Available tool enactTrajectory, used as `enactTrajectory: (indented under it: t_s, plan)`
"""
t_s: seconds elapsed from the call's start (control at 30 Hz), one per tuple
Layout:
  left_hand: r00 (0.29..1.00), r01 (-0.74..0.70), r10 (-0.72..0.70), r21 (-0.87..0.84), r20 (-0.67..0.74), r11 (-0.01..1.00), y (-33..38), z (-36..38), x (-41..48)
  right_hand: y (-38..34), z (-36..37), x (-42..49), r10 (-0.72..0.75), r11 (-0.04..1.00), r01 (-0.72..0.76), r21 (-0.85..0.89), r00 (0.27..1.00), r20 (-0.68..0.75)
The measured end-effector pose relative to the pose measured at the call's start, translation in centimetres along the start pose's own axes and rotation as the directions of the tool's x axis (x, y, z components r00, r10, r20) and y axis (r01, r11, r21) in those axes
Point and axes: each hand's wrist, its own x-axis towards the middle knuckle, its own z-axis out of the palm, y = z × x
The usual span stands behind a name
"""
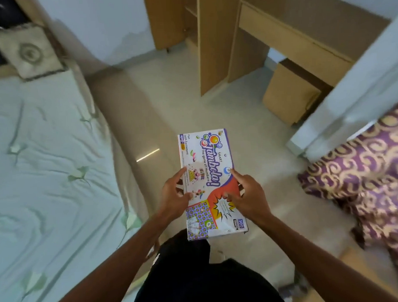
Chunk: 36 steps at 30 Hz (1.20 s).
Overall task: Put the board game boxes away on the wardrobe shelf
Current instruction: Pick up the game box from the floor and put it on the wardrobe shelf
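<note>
Above floor [214, 100], left grip [172, 197] and right grip [247, 194] pinch opposite long edges of Tambola box [207, 155].

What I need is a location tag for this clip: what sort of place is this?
Most likely a bedroom: a bed with a wrinkled pale green sheet sits on the left, an open light-brown wooden wardrobe with shelves stands ahead, and purple-and-gold patterned bedding lies on the right.

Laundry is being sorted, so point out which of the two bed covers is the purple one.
The cover on the right, beside the right hand gripping the Tambola box: purple with beige swirls. The left cover is pale green.
</note>
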Motion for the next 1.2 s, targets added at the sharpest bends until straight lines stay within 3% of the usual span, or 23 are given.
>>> enactTrajectory:
  t_s: [0.17, 0.53, 1.2]
  plan:
    - [0.993, 0.049, -0.057, -0.080, -0.104, 0.996, 1.3, -3.8, 11.2, -2.9, 0.9, 14.6, -0.114, 0.993, 0.114, 0.011, 0.987, 0.117]
    - [0.980, 0.063, -0.105, -0.235, -0.170, 0.970, 5.6, -15.5, 37.8, -12.6, 3.6, 44.9, -0.148, 0.988, 0.151, -0.014, 0.980, 0.131]
    - [0.934, 0.093, -0.151, -0.188, -0.324, 0.978, 9.0, -40.8, 83.8, -33.3, 14.3, 95.6, -0.221, 0.970, 0.190, 0.152, 0.949, 0.224]
